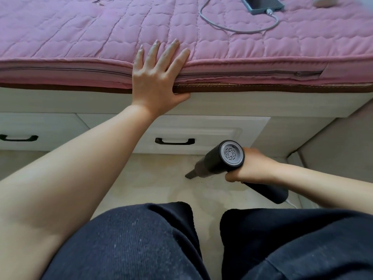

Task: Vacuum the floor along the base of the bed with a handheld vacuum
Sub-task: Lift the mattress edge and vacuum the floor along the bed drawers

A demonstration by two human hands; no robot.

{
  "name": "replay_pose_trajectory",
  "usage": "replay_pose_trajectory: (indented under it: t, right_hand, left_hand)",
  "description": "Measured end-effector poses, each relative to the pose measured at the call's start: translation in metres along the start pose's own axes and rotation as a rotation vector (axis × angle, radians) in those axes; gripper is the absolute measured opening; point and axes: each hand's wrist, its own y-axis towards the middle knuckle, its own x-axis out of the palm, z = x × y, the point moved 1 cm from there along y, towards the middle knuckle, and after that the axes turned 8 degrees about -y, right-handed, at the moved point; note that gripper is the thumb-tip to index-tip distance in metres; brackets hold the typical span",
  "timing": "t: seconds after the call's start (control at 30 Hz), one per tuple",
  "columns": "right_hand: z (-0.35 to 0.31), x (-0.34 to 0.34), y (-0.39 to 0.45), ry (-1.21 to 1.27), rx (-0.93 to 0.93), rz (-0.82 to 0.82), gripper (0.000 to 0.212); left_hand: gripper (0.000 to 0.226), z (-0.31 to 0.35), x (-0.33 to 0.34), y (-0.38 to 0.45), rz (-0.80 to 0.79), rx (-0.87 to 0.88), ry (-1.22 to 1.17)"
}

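The handheld vacuum [222, 160] sits low over the floor [157, 184] just in front of the bed base [222, 106], its narrow dark nozzle angled down and left so the tip meets the pale, glossy, stone-like floor, where a few fine specks lie beside it. Its body is a matte black cylinder ending in a grey round cap with concentric slotted vents, and a black handle slants back toward the lower right; no writing on it can be read. The right hand [250, 166] holds the handle with fingers curled round it. The left hand [155, 77] rests flat on the bed edge, 4 fingers spread on top of the mattress cover [80, 37] and the thumb hooked under the brown strip below it. The cover is pink quilted fabric stitched in scalloped rows, with a zip running along its side. The base beneath is cream-white panelled wood with 2 drawers, each with a black bar handle [174, 141], the other handle [19, 137] further left. On the bed's far side a grey-blue phone [262, 4] lies with a grey cable [232, 30] plugged in and looping across the quilt, and a white object [324, 1], cut off by the frame, lies near it. The person's knees in dark knit trousers [131, 245] fill the foreground.
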Motion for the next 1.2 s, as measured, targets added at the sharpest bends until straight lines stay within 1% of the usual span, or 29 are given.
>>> replay_pose_trajectory:
  t: [0.2,0.47,0.7,0.9,1.03,1.2]
  right_hand:
    - [0.001,0.001,-0.006,-0.037,-0.027,0.002,0.029]
    - [0.000,0.004,-0.008,-0.146,-0.095,0.002,0.028]
    - [-0.001,0.003,-0.013,-0.150,-0.082,0.000,0.030]
    - [-0.001,0.005,-0.019,-0.205,-0.095,-0.013,0.025]
    - [0.001,0.006,-0.024,-0.198,-0.096,-0.037,0.030]
    - [0.003,0.006,-0.026,-0.214,-0.089,-0.057,0.026]
  left_hand:
    - [0.083,0.001,-0.002,0.000,-0.014,-0.002,-0.002]
    - [0.083,0.003,-0.005,0.001,-0.044,-0.012,-0.012]
    - [0.086,0.005,-0.015,0.004,-0.170,-0.042,-0.017]
    - [0.088,0.007,-0.022,0.006,-0.264,-0.048,-0.010]
    - [0.089,0.010,-0.025,0.006,-0.284,-0.065,0.000]
    - [0.090,0.012,-0.027,0.006,-0.301,-0.081,0.006]
